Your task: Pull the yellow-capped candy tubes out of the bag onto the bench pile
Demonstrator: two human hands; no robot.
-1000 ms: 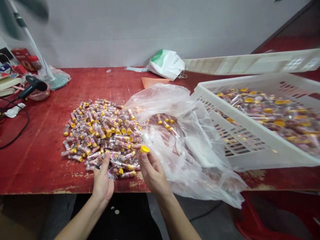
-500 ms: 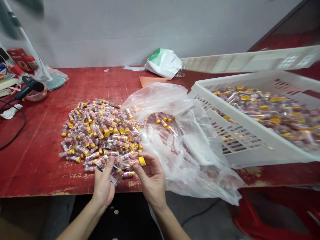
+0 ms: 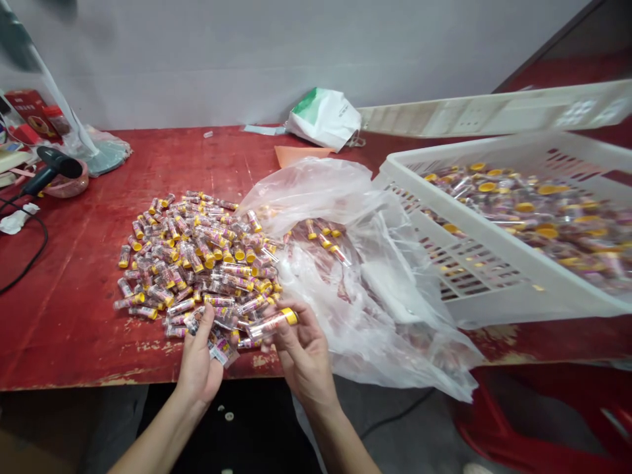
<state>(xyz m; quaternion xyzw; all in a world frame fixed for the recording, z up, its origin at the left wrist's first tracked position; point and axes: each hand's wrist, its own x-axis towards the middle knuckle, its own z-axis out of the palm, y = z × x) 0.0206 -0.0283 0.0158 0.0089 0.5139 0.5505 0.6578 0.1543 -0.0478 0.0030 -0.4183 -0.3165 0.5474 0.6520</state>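
Observation:
My right hand (image 3: 309,352) is closed around a small clear tube (image 3: 266,327) with a yellow cap, pinched near the cap end between thumb and fingers. The tube's clear end points left, toward my other hand. My left hand (image 3: 200,362) is closed, thumb up, on small printed labels (image 3: 224,352); part of them is hidden behind the thumb and palm. Just beyond both hands lies a large pile of similar yellow-capped tubes (image 3: 197,257), spread over the red table (image 3: 64,289).
A crumpled clear plastic bag (image 3: 395,349) lies right of the pile, with several tubes on it. Farther right stands a white slotted crate (image 3: 494,247) full of tubes. A barcode scanner (image 3: 56,164) and a lamp stand sit at left. A white-green bag (image 3: 326,118) rests by the wall.
The tube in my right hand has moved slightly right, away from my left hand, and more of its clear body shows. My left hand has shifted a little left, exposing more of the labels.

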